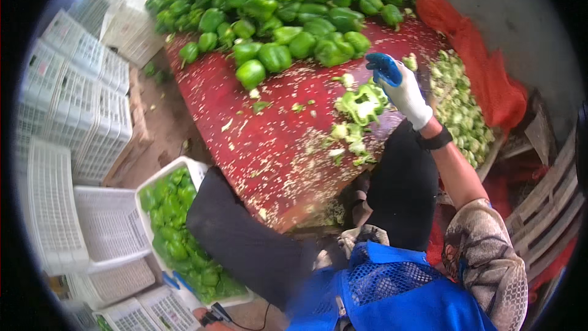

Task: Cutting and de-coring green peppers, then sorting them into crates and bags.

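Note:
My right hand (398, 86), in a white glove with blue palm and fingers, is raised over the right side of the red table (226, 116). Its fingers are parted and I see nothing in them. Just left of it lies a cut-open green bell pepper (362, 105), with pale core scraps (349, 138) nearer me. At the lower left, my left hand (180, 285), gloved the same way, reaches by the near side of a white crate (197, 165) full of green pepper pieces (177, 227). Its fingers are stretched apart; part of that hand is hard to make out.
A big heap of whole green bell peppers (275, 18) covers the table's far end. Pale pepper cores (459, 104) are piled at right beside red netting (471, 55). Stacked white crates (73, 104) line the left. Wooden slats (545, 208) stand at far right.

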The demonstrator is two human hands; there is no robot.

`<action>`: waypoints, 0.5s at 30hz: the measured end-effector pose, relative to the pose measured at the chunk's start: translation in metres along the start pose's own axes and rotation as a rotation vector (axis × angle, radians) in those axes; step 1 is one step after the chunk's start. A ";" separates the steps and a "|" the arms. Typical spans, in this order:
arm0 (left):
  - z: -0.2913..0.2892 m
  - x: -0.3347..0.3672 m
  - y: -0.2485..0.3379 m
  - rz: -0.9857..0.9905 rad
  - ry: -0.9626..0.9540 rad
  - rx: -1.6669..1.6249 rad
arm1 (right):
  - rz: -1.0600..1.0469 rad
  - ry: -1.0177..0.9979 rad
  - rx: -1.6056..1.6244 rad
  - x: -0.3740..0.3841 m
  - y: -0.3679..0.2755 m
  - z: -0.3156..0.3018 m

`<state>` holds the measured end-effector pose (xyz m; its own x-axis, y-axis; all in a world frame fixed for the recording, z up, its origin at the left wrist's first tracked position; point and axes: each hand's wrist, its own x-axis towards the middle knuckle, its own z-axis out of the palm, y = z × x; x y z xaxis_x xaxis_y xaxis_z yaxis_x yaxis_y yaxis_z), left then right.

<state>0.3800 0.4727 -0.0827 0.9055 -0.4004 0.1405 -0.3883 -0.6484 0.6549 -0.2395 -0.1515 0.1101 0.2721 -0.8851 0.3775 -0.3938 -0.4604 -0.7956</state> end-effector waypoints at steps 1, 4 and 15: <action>0.049 0.005 0.088 0.049 -0.049 -0.156 | 0.096 -0.089 -0.209 -0.004 0.011 -0.033; 0.030 -0.020 0.310 0.189 -0.010 -0.466 | -0.017 -0.420 -0.352 -0.015 0.013 -0.028; 0.217 -0.136 0.530 0.009 -1.021 -1.010 | -0.132 -0.690 -0.420 -0.036 0.005 0.026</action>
<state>0.0142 0.0434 0.0841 0.2191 -0.9635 -0.1539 0.2841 -0.0879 0.9548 -0.2283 -0.1202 0.0808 0.7642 -0.6442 -0.0299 -0.5797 -0.6659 -0.4696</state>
